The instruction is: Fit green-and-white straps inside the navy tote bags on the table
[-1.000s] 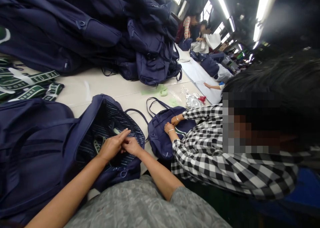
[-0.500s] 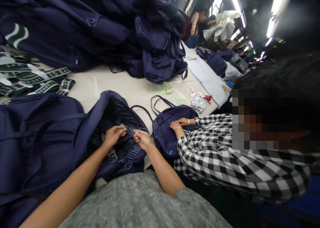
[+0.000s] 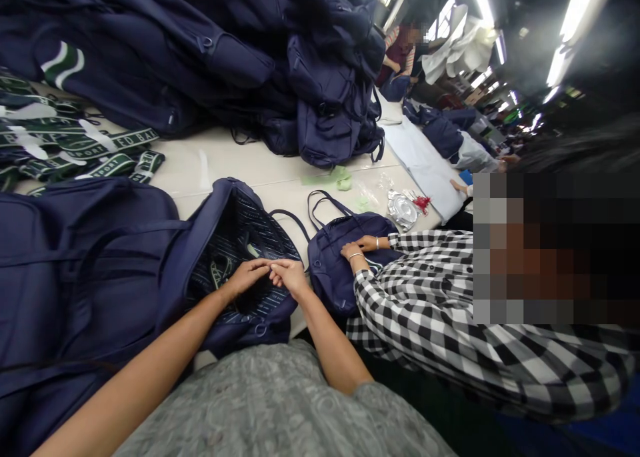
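A large navy duffel bag (image 3: 173,290) lies in front of me with its mouth gaping, showing a dark lining (image 3: 235,227) with pale stripes of print. Over that opening, my left hand (image 3: 250,275) and my right hand (image 3: 290,275) meet at the fingertips. The left fingers are pressed together and reach to the right hand's pinch. Whatever lies between the fingertips is too small or hidden to name. Behind the hands, a small pale-green piece (image 3: 253,251) shows inside the bag, and a green-and-white lettered strap (image 3: 220,269) lies against the lining.
To my right, a co-worker in a checked shirt (image 3: 415,297) has both hands on a smaller navy bag (image 3: 333,257). Navy bags (image 3: 320,103) are piled at the back. Lettered straps (image 3: 95,143) lie at left; a silvery roll (image 3: 401,208) sits on the table (image 3: 250,170).
My left hand has moved right, from apart to touching my right hand's fingertips. The view has shifted slightly. The co-worker's hands stay on the smaller bag.
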Available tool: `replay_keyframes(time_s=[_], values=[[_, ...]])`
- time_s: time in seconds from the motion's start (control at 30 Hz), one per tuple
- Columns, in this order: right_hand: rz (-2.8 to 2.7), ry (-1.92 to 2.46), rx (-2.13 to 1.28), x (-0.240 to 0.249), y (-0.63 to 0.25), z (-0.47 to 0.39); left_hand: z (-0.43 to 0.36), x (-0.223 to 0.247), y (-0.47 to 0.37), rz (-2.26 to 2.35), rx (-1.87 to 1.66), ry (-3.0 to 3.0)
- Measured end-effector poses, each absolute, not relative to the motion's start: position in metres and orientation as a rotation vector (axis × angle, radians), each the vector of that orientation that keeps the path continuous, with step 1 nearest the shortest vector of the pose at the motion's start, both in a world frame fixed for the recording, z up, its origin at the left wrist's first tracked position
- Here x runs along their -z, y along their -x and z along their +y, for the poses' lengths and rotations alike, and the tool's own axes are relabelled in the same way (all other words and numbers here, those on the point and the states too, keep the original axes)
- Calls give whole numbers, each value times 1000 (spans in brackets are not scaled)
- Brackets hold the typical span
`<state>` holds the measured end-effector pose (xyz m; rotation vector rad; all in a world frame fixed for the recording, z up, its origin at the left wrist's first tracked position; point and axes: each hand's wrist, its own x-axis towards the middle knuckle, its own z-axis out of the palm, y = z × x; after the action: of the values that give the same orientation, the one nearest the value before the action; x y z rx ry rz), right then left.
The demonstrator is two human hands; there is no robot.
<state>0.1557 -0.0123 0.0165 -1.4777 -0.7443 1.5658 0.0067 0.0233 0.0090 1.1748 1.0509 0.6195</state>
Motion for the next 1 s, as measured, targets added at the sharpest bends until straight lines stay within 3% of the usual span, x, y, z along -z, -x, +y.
replay_keyframes(time_s=[0.33,0.77,1.0], values=[[-683,1415,-1542,-8,-150,-11,17,4,-8,1145,-649,-835],[-616,1372,-1644,-5,-149,-14,17,6,-9,1239,-712,-820],[-750,1549,-1458,1,-144,-13,15,4,-7,1232,-748,-786]])
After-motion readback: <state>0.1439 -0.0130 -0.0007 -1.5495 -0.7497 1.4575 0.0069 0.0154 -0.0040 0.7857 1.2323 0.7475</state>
